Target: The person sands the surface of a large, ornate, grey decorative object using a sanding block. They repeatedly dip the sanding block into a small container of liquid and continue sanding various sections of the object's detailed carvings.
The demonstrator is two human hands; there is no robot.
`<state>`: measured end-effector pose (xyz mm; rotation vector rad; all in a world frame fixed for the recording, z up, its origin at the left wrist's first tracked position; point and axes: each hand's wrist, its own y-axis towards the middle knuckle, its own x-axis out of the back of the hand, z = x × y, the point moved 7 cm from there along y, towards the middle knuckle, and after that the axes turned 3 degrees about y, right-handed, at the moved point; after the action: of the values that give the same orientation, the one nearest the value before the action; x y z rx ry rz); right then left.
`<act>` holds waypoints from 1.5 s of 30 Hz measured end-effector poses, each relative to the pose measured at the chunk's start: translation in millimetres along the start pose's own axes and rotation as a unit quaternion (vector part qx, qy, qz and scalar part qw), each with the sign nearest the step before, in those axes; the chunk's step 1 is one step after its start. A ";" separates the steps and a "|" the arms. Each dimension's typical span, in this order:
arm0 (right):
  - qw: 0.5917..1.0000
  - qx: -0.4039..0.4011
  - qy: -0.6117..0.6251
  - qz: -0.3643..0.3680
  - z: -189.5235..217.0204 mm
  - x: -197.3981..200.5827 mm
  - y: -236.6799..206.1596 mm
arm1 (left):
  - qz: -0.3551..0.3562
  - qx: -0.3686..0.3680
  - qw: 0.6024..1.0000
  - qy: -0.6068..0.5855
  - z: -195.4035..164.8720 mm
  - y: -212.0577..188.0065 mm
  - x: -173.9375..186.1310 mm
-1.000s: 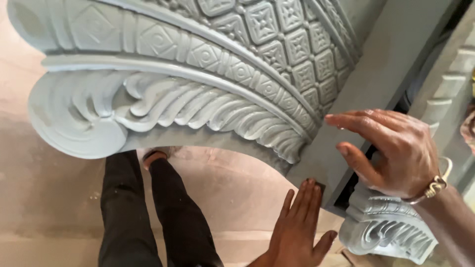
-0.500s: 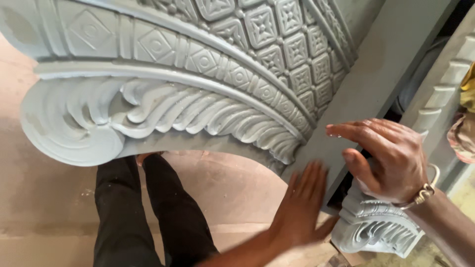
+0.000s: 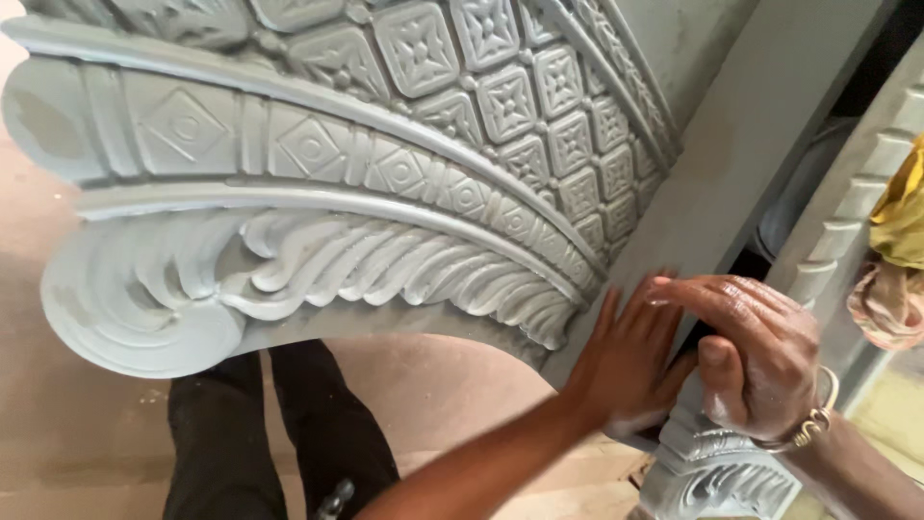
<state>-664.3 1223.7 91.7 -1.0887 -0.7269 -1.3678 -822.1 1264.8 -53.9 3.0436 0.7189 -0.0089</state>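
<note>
Head view. The left hand (image 3: 630, 361) lay flat, palm down, on the smooth grey pillar face (image 3: 741, 164) of a carved grey ornamental arch (image 3: 318, 221); its fingers (image 3: 640, 313) were straight and together, gripping nothing. The right hand (image 3: 760, 361) pressed on the same pillar edge just beside the left; its fingers (image 3: 717, 299) were curled, their tips resting on the surface above the left fingertips, thumb tucked below, clamped on nothing visible. A metal bangle (image 3: 818, 419) circled the right wrist. Directly left of the left fingertips ended the leaf-scroll band (image 3: 385, 270) of the arch; above it ran a diamond-panel band (image 3: 318, 144) and a field of square flower tiles (image 3: 500, 96). Below the right hand stood a carved leaf capital (image 3: 717, 472), touching the heel of that hand. Beneath the arch, dark trousers (image 3: 279, 433) showed over a dusty floor (image 3: 452, 385). Right of the right fingers, well apart, hung a yellow cloth (image 3: 900, 217).
</note>
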 end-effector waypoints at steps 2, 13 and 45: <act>1.000 -0.002 0.005 0.004 -2.1 -1.3 -1.7 | -0.005 0.002 1.000 0.020 0.5 4.6 -4.6; 0.998 0.005 -0.006 0.068 -19.4 -8.4 -16.3 | 0.038 -0.014 0.990 0.137 1.9 66.9 -4.7; 0.992 -0.026 0.037 0.121 -23.9 -17.3 -30.2 | 0.130 -0.141 0.972 0.138 -8.0 159.9 5.5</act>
<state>-700.1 1212.5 72.5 -1.1219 -0.4904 -1.2171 -745.6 1124.4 -44.0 2.8603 0.2891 0.4843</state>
